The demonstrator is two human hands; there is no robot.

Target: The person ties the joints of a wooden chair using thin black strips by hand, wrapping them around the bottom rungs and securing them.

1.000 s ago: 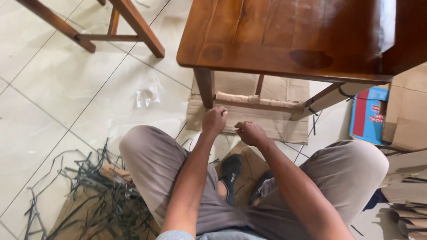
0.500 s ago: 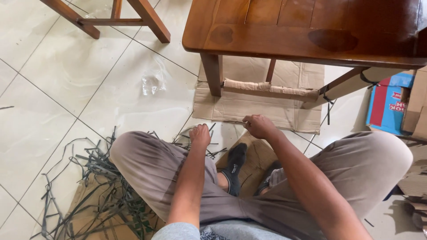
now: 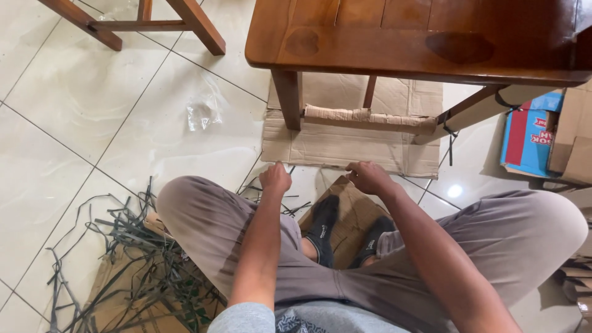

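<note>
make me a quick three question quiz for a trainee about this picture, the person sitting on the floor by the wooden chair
1. True or false: the chair rail between the legs is wrapped in cardboard.
2. What lies in a heap on the floor beside the person's left knee? A) dark plastic straps B) white rope C) a pile of screws
3. Fill in: both hands are low near the edge of the flat ____ sheet under the chair.

Key
1. True.
2. A, the dark straps.
3. Cardboard: the left hand and right hand sit at the near edge of the cardboard sheet; whether they grip anything cannot be told.
</note>
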